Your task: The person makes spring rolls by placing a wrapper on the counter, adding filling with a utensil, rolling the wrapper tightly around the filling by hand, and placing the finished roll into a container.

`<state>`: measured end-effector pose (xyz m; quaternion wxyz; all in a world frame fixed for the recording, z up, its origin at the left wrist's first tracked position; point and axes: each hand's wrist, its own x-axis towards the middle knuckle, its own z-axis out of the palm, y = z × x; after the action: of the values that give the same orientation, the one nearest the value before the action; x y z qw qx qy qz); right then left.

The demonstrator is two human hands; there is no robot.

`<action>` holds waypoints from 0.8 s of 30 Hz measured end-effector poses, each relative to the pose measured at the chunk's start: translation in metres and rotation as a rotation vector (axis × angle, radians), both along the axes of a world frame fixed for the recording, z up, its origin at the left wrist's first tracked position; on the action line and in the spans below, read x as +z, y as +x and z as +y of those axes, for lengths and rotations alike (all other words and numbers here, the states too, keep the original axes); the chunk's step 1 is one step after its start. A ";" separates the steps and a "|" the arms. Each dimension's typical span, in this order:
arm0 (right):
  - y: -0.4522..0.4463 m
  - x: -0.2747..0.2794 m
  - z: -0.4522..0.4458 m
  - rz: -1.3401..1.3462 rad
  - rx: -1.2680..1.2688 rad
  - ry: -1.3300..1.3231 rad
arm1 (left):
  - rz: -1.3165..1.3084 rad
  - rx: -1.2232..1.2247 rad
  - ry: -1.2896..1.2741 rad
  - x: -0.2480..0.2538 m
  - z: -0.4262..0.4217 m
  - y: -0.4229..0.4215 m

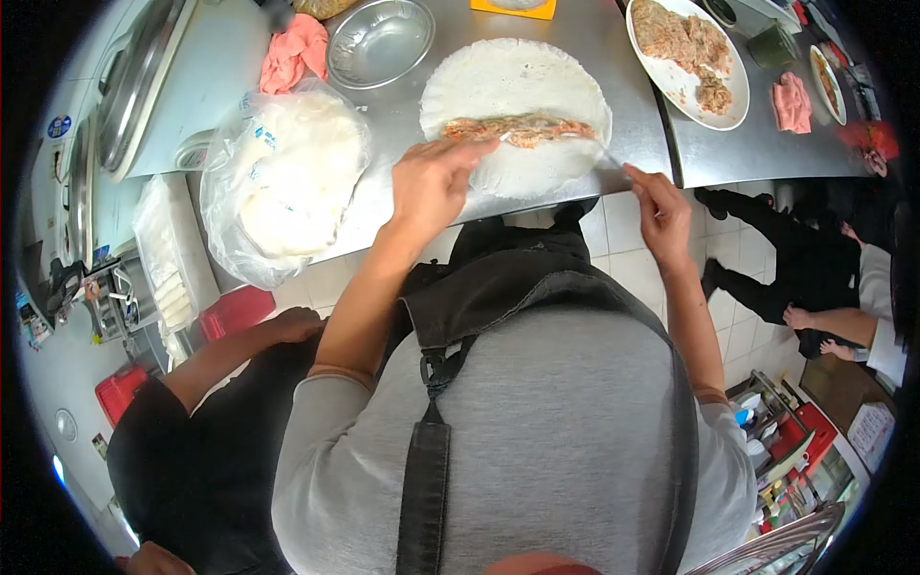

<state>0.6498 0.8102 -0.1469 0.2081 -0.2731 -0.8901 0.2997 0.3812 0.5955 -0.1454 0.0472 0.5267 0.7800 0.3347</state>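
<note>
A round white wrapper sheet (517, 77) lies flat on the steel counter in front of me. A strip of orange-pink minced filling (522, 129) runs across its lower middle. My left hand (431, 182) reaches over the sheet's left side, fingers stretched towards the filling and their tips at it; nothing shows held in it. Just off the sheet's lower right edge, my right hand (661, 211) pinches a thin metal utensil (609, 158). That utensil points at the right end of the filling, and its exact kind is too small to tell.
Left of the sheet sits a plastic bag of white wrappers (297, 182); behind it are a metal bowl (380, 43) and a pink cloth (292, 53). An oval plate (685, 101) of filling stands right. A person in black (220, 450) is close on my left; others stand right.
</note>
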 end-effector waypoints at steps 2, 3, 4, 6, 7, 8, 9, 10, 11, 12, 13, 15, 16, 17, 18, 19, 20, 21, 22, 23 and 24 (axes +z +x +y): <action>-0.005 -0.016 -0.010 0.088 0.076 -0.049 | -0.060 0.047 0.035 0.012 0.003 -0.007; -0.012 -0.020 -0.016 0.088 0.071 -0.050 | -0.061 0.042 0.034 0.006 0.005 -0.009; -0.019 -0.022 -0.025 0.072 0.093 -0.016 | -0.033 0.052 0.035 -0.004 0.008 -0.010; -0.029 -0.023 -0.029 0.059 0.110 0.022 | -0.001 0.055 0.040 -0.020 0.008 -0.006; -0.032 -0.024 -0.031 0.040 0.047 0.033 | 0.064 0.013 0.028 -0.024 0.004 0.003; -0.033 -0.024 -0.030 0.022 -0.018 0.046 | 0.129 -0.030 0.019 -0.026 0.001 0.009; -0.031 -0.023 -0.028 0.021 -0.029 0.044 | 0.129 -0.041 0.017 -0.021 -0.003 0.012; -0.026 -0.021 -0.024 0.018 -0.034 0.065 | 0.126 -0.018 -0.088 -0.015 -0.007 0.013; -0.022 -0.019 -0.020 0.015 -0.038 0.087 | 0.124 0.006 -0.193 -0.011 -0.008 0.014; -0.018 -0.019 -0.016 0.019 -0.026 0.052 | 0.067 0.015 -0.119 -0.011 -0.005 0.013; -0.014 -0.019 -0.011 0.017 -0.031 0.054 | 0.066 0.009 -0.117 -0.012 0.000 0.013; -0.008 -0.020 -0.002 0.000 -0.011 0.087 | 0.068 -0.034 0.021 -0.014 0.013 0.016; -0.007 -0.016 0.001 -0.023 -0.038 0.089 | 0.066 -0.035 0.021 -0.017 0.018 0.018; -0.006 -0.014 0.005 -0.022 -0.038 0.090 | 0.066 -0.072 0.022 -0.020 0.023 0.019; -0.004 -0.013 0.008 -0.037 -0.038 0.097 | 0.066 -0.109 0.023 -0.018 0.026 0.020; -0.001 -0.012 0.011 -0.051 -0.041 0.105 | 0.067 -0.113 0.023 -0.014 0.027 0.019; 0.001 -0.010 0.012 -0.051 -0.052 0.097 | 0.023 -0.096 0.005 -0.009 0.026 0.019; 0.004 -0.009 0.015 -0.052 -0.057 0.097 | -0.021 -0.078 -0.014 -0.004 0.027 0.019; 0.006 -0.008 0.017 -0.053 -0.070 0.102 | -0.020 -0.082 -0.015 -0.007 0.029 0.019; 0.008 -0.009 0.017 -0.056 -0.081 0.105 | 0.018 -0.103 -0.022 -0.012 0.032 0.022; 0.011 -0.009 0.017 -0.060 -0.090 0.101 | 0.057 -0.123 -0.028 -0.015 0.033 0.023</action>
<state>0.6603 0.8276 -0.1559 0.2082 -0.3109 -0.8967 0.2363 0.4039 0.6289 -0.1604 0.0529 0.5820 0.7519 0.3051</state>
